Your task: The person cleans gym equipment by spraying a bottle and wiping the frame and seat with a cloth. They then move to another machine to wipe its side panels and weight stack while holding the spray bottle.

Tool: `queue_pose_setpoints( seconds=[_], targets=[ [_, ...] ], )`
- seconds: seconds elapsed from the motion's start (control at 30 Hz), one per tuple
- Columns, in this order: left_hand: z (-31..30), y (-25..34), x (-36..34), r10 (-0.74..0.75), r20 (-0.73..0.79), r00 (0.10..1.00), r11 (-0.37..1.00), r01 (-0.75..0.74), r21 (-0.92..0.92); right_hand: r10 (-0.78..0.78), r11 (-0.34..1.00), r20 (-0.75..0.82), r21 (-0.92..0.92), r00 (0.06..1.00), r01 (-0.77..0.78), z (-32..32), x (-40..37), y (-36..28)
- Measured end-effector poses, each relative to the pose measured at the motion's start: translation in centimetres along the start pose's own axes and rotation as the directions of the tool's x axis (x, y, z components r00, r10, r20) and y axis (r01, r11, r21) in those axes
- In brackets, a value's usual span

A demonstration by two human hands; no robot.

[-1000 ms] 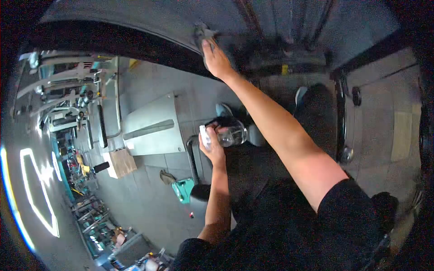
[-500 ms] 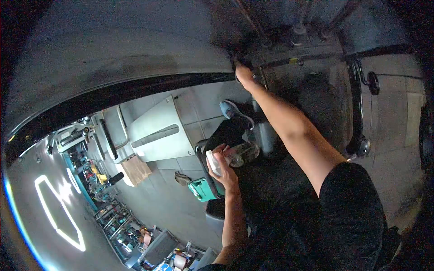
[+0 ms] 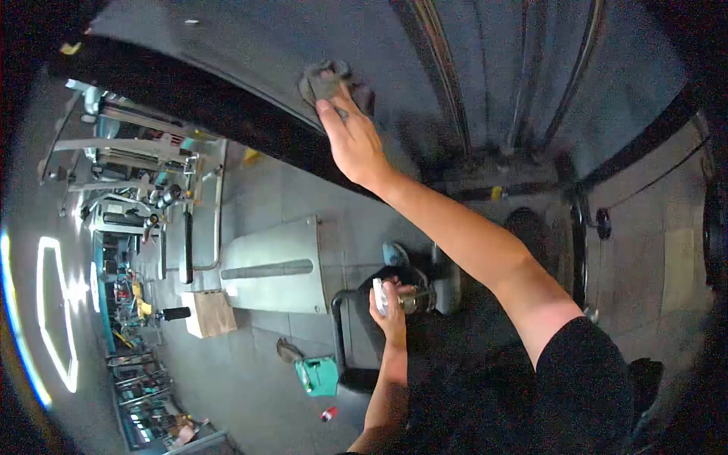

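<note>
My right hand (image 3: 353,148) reaches up and presses a crumpled grey cloth (image 3: 315,82) against a large dark, smooth panel (image 3: 243,45). Its fingers lie over the cloth, near the panel's black lower edge (image 3: 227,117). Lower down, my left hand (image 3: 391,318) is wrapped around the white top of a clear spray bottle (image 3: 418,300). The bottle lies sideways in the view, and its far end is dim against the dark clothing. Metal rods (image 3: 440,68) run along the dark panel to the right of the cloth.
A pale slotted panel (image 3: 265,246) lies on the tiled floor beside a cardboard box (image 3: 211,314). A teal container (image 3: 321,377) stands near a black tubular frame (image 3: 338,326). My shoe (image 3: 394,254) shows below. Exercise machines (image 3: 189,205) fill the left.
My right hand has moved up and left from the panel's lower corner, and the cloth now shows under it. The view has shifted. The left hand still holds the spray bottle.
</note>
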State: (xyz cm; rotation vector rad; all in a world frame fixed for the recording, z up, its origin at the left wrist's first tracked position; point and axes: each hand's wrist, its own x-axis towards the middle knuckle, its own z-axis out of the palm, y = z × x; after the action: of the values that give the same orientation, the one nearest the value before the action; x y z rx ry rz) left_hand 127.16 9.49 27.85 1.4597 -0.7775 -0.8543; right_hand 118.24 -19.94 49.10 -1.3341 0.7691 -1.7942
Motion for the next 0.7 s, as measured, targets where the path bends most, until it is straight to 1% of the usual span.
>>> queue_pose_setpoints(
  seconds=[0.03, 0.07, 0.1, 0.13, 0.17, 0.2, 0.23, 0.27, 0.3, 0.33, 0.37, 0.43, 0.47, 0.5, 0.53, 0.57, 0.6, 0.63, 0.7],
  targets=[
    [0.7, 0.9, 0.4, 0.043, 0.02, 0.999, 0.998, -0.044, 0.05, -0.036, 0.999, 0.015, 0.001, 0.999, 0.036, 0.7, 1.6, -1.8],
    [1.3, 1.9, -0.1, -0.038, -0.025, 0.999, 0.999, 0.038, 0.005, -0.116, 0.993, 0.042, 0.023, 0.992, 0.115, 1.3, 3.4, -3.3],
    [1.5, 1.9, 0.2, -0.009, -0.025, 1.0, 1.0, 0.009, -0.017, -0.201, 0.979, 0.068, 0.046, 0.977, 0.198, 2.0, 5.5, -5.0],
    [1.4, 1.5, 0.0, 0.018, -0.027, 0.999, 1.0, -0.018, -0.025, -0.237, 0.971, 0.076, 0.051, 0.969, 0.233, 2.7, 8.0, -7.3],
    [1.3, 1.1, -0.1, 0.047, -0.028, 0.999, 0.998, -0.048, -0.033, -0.231, 0.965, 0.158, 0.164, 0.96, 0.205, 3.3, 10.7, -9.7],
    [1.3, 1.0, 0.1, 0.045, -0.028, 0.999, 0.997, -0.046, -0.054, -0.23, 0.949, 0.241, 0.269, 0.943, 0.163, 4.1, 13.0, -11.7],
    [1.4, 1.3, 0.1, 0.038, -0.028, 0.999, 0.997, -0.04, -0.072, -0.26, 0.943, 0.244, 0.272, 0.934, 0.191, 5.0, 15.1, -13.1],
    [1.3, 1.6, -0.1, 0.022, -0.038, 0.999, 0.996, -0.025, -0.08, -0.437, 0.869, 0.159, 0.329, 0.885, 0.37, 6.0, 16.7, -14.3],
    [1.2, 1.9, 0.1, 0.041, -0.036, 0.999, 0.995, -0.044, -0.092, -0.594, 0.761, 0.065, 0.371, 0.802, 0.533, 6.8, 17.8, -15.1],
    [1.1, 2.0, 0.3, 0.035, -0.033, 0.999, 0.996, -0.038, -0.087, -0.595, 0.764, 0.125, 0.395, 0.794, 0.51, 6.5, 18.3, -15.1],
    [0.9, 1.8, 0.2, 0.016, -0.032, 0.999, 0.997, -0.019, -0.078, -0.597, 0.764, 0.131, 0.394, 0.791, 0.511, 6.2, 18.3, -14.7],
    [1.7, 2.5, 0.5, -0.009, -0.052, 0.999, 0.996, 0.004, -0.094, -0.515, 0.835, 0.203, 0.339, 0.833, 0.433, 5.2, 17.1, -14.0],
    [1.6, 2.1, 0.4, 0.029, -0.05, 0.998, 0.996, -0.033, -0.082, -0.492, 0.866, 0.155, 0.184, 0.856, 0.465, 4.4, 15.7, -13.3],
    [1.1, 1.3, 0.2, 0.057, -0.048, 0.997, 0.996, -0.06, -0.063, -0.468, 0.88, 0.154, 0.176, 0.87, 0.442, 3.9, 14.7, -12.1],
    [0.7, 1.3, 0.4, -0.041, -0.03, 0.999, 0.999, 0.041, -0.022, -0.401, 0.909, 0.178, 0.202, 0.899, 0.365, 3.4, 13.5, -10.4],
    [1.0, 1.0, 0.2, 0.019, -0.033, 0.999, 0.999, -0.02, -0.041, -0.329, 0.933, 0.203, 0.224, 0.922, 0.283, 2.7, 12.2, -8.6],
    [1.4, 2.0, 0.0, 0.005, -0.023, 1.0, 0.998, -0.006, -0.059, -0.317, 0.94, 0.179, 0.194, 0.931, 0.282, 2.0, 10.4, -7.0],
    [1.6, 2.5, -0.1, -0.015, -0.013, 1.0, 0.997, 0.014, -0.07, -0.266, 0.955, 0.172, 0.178, 0.948, 0.236, 1.1, 8.7, -5.0],
    [1.9, 2.0, 0.0, -0.001, -0.052, 0.999, 0.996, -0.004, -0.094, -0.252, 0.955, 0.144, 0.197, 0.957, 0.222, -0.2, 5.0, -0.9]
  ],
)
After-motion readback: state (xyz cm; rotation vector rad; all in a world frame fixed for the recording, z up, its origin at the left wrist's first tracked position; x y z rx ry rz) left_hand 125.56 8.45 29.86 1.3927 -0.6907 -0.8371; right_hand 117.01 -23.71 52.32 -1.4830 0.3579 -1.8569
